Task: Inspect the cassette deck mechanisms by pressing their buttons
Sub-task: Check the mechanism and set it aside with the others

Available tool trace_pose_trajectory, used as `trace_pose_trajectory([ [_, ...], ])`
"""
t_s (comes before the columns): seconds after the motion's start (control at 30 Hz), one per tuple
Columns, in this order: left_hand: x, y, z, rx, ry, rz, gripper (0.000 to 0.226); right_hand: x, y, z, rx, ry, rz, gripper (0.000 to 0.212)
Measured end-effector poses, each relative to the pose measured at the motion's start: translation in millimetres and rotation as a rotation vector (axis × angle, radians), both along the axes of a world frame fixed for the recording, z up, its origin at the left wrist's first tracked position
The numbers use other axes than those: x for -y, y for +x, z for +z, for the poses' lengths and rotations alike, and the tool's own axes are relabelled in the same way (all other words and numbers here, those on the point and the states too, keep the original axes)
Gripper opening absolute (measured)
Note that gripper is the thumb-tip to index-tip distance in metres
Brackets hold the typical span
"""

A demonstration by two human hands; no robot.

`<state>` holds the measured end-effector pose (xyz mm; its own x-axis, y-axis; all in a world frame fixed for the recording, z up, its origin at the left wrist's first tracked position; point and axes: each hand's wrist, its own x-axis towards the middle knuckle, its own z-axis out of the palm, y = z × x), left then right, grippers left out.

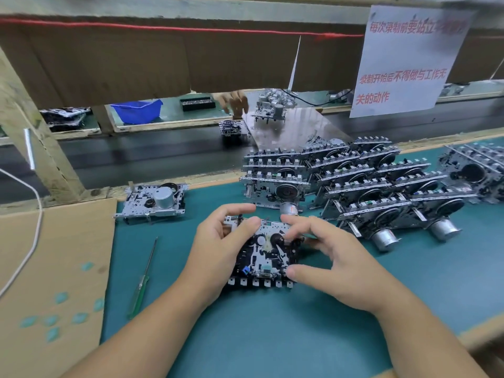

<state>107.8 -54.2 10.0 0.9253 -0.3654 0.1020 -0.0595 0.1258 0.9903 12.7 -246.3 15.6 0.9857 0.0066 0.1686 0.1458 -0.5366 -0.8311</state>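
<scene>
Cassette deck mechanism, grey metal chassis w/ black plastic parts (268, 252), held just above green bench mat (272, 336), centre of view, row of silver button tabs (259, 282) along near edge. Left hand (218, 249) gripping deck's left side, fingers curled over far edge, thumb laid across top. Right hand (338, 257) gripping right side, fingers curled onto upper face near black round hub, thumb pressed at near-right corner by button tabs.

Behind & to right, stacked rows of matching metal deck mechanisms w/ silver cylindrical motors (368, 186), standing tilted on mat, touching each other. Single deck mechanism lying flat w/ motor up (154, 200) at far-left of mat, well apart from held one. Green-handled thin screwdriver (141, 285) lying on mat left of left forearm, beside brown cardboard sheet (51, 268). White cable (30, 236) draped over cardboard.

Past bench edge, dark conveyor belt (136, 154) carrying one small deck unit (231, 128). Beyond belt, blue plastic bin (137, 110), black tray (197, 102), another person's hand (234, 103), blurred. White paper notice w/ red characters (403, 61) hanging upper right.
</scene>
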Motion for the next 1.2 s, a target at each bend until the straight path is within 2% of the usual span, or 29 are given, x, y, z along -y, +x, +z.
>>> trace_pose_trajectory([
  [0.07, -0.3, 0.0, -0.2, -0.002, 0.002, -0.001, 0.041, -1.8, -0.3, 1.4, -0.007, 0.019, 0.018, 0.046],
  [0.2, -0.6, 0.3, -1.8, -0.008, 0.015, 0.003, 0.038, -3.7, -0.5, 1.6, -0.034, 0.044, -0.028, 0.029],
  [0.33, -0.3, 2.5, -3.0, -0.007, 0.028, -0.016, 0.036, -7.0, -2.4, 3.5, -0.031, 0.035, -0.007, 0.042],
  [0.5, -1.7, 3.2, -6.9, 0.014, 0.093, -0.002, 0.030, -8.2, -1.5, 5.5, -0.043, 0.060, -0.025, 0.010],
  [0.63, -2.8, 2.9, -6.9, -0.029, 0.066, -0.024, 0.027, -10.5, -2.6, 7.3, -0.038, 0.054, -0.023, 0.006],
  [0.77, -2.6, 2.6, -6.8, 0.035, 0.120, 0.014, 0.023, -17.9, -5.9, 11.5, -0.005, 0.036, -0.094, 0.013],
  [0.83, -2.2, 3.2, -7.7, 0.005, 0.120, 0.023, 0.025, -32.2, -7.6, 12.3, 0.093, -0.060, -0.249, 0.016],
  [0.9, -2.2, 3.9, -8.3, -0.013, 0.111, 0.027, 0.034, -50.1, -8.7, 11.0, 0.171, -0.287, -0.409, 0.020],
  [1.0, -2.7, -0.5, -5.8, 0.017, 0.107, 0.034, 0.035, -76.4, -16.5, 9.5, 0.192, -0.515, -0.532, 0.018],
  [1.07, -2.8, -3.9, -4.0, 0.036, 0.122, 0.053, 0.032, -85.6, -21.1, 11.5, 0.163, -0.614, -0.617, 0.020],
  [1.2, -4.0, -8.0, -1.9, 0.057, 0.158, 0.087, 0.028, -98.5, -25.0, 20.7, -0.045, -0.696, -0.681, 0.032],
])
